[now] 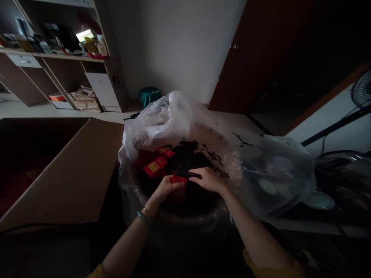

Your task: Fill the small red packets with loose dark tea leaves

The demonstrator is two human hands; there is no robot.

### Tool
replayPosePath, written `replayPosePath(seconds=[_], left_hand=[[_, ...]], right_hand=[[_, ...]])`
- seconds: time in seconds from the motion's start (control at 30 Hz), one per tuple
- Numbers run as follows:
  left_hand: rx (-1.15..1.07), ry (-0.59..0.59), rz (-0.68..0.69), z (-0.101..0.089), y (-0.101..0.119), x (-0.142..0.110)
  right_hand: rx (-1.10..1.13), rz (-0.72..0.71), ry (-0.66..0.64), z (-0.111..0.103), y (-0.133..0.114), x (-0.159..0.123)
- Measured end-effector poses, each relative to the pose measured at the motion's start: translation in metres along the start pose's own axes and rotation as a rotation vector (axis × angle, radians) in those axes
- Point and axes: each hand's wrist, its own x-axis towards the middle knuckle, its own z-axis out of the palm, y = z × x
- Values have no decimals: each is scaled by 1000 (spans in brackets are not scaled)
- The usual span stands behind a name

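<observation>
Over loose tea (191,158), red packet (179,188) between left hand (168,188) and right hand (207,179)

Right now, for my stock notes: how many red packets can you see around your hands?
Loose red packets: 3
Red packet in the left hand: 1
Total: 4

The leftmost loose red shape is dim, so more packets could be hidden there.
</observation>
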Motion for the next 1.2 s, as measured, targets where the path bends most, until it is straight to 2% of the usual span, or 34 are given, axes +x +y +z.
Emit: replayPosePath(seconds=[0.13,0.33,0.6,0.83,1.2], left_hand=[[0,7,1,1,0,-1],[60,-20,20,1,-1,-1],[105,-28,22,1,-3,-1],[119,-37,23,-2,-5,1],[103,23,-22,3,0,-1]], right_hand=[[70,42,-4,0,5,1],[150,-17,-83,3,-2,7],[33,-5,-13,8,-8,9],[-32,16,-28,8,-11,7],[-71,-20,-4,10,-9,7]])
